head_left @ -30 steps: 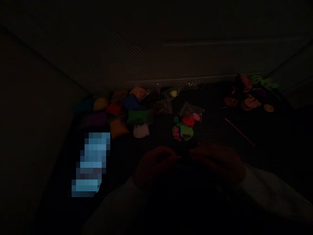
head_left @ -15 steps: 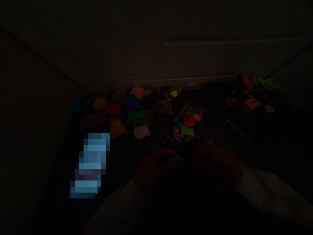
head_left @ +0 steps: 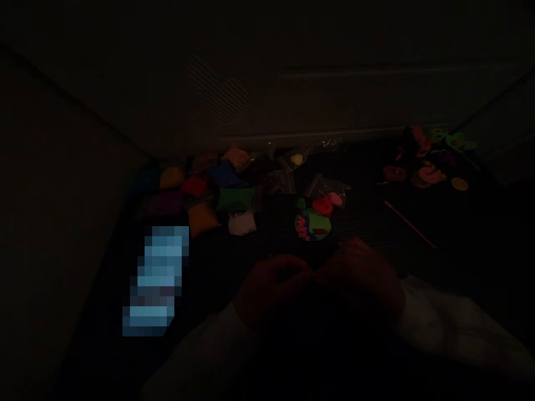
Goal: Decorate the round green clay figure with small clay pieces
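Note:
The scene is very dark. My left hand [head_left: 273, 287] is closed, its thumb and fingertips pinched together toward the right. My right hand [head_left: 361, 278] is closed too, and its fingertips meet those of the left hand. Whatever they pinch, if anything, is too small and dark to make out. Just beyond the hands lies a round green clay piece [head_left: 321, 223] with small pink flowers and a blue band on it. A red clay lump [head_left: 322, 206] touches its far edge, beside a pink clay piece [head_left: 335, 199] on a clear bag.
Coloured clay packets, among them a green packet [head_left: 236, 199] and a white packet [head_left: 242, 223], lie at the left. A glowing blurred screen [head_left: 159, 278] is nearer me. A pink stick [head_left: 410, 224] and several clay shapes [head_left: 430, 172] lie at the right, before a wall.
My right hand has moved left and my left hand slightly right, so the fingertips that were apart now meet. The picture has grown a little darker.

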Tool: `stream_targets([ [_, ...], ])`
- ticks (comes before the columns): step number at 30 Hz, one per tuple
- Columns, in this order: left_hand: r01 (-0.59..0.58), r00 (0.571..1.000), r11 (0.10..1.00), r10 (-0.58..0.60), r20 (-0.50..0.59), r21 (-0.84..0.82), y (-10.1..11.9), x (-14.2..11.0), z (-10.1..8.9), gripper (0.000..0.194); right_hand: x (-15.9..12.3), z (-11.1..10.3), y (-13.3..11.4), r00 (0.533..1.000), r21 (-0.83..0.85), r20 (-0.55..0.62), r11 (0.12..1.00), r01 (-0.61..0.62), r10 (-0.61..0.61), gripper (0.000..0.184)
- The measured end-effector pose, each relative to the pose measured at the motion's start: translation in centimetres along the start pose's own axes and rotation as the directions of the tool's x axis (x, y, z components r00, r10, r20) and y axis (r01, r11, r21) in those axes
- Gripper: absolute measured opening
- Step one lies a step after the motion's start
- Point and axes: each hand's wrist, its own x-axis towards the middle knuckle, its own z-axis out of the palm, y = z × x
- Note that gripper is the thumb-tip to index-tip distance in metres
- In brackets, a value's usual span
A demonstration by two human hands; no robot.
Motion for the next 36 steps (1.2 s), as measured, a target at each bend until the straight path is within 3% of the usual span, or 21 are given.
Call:
stream_targets([
  [8, 0.03, 0.999, 0.994, -0.032, -0.022, -0.108, -0.5, 0.3, 0.0, 0.019, 0.1, -0.2, -0.3, 0.998, 0.008, -0.001, 0.998, -0.06, 0.06, 0.006],
  [13, 0.045, 0.999, 0.992, -0.049, -0.025, -0.118, -0.4, 0.2, 0.0, 0.021, -0.2, -0.5, -0.6, 0.984, 0.155, -0.073, 0.976, -0.152, 0.165, 0.009],
  [20, 0.063, 0.998, 0.992, -0.065, -0.014, -0.113, -0.3, 0.1, 0.0, 0.021, -0.3, -0.6, -0.3, 0.982, 0.345, -0.067, 0.928, -0.144, 0.177, 0.01],
  [23, 0.074, 0.997, 0.99, -0.076, -0.009, -0.121, -0.3, 0.1, 0.0, 0.02, -0.4, -0.8, -0.3, 0.969, 0.433, -0.069, 0.882, -0.184, 0.236, 0.012],
  [27, 0.046, 0.999, 0.993, -0.047, -0.003, -0.111, -0.2, 0.0, -0.1, 0.018, -0.1, -1.3, -0.4, 0.925, 0.387, -0.064, 0.864, -0.323, 0.375, 0.016],
  [30, 0.048, 0.999, 0.993, -0.048, 0.004, -0.111, -0.2, -0.1, -0.2, 0.018, 0.2, -1.7, -0.4, 0.927, 0.364, -0.014, 0.865, -0.345, 0.375, 0.018],
  [33, 0.061, 0.998, 0.992, -0.061, 0.003, -0.112, -0.1, -0.1, -0.2, 0.019, 0.3, -1.9, -0.4, 0.9, 0.422, 0.055, 0.807, -0.413, 0.432, 0.02],
  [36, 0.091, 0.996, 0.984, -0.091, 0.01, -0.155, -0.1, -0.1, -0.2, 0.018, 0.3, -1.9, -0.4, 0.83, 0.569, 0.163, 0.636, -0.521, 0.534, 0.023],
])
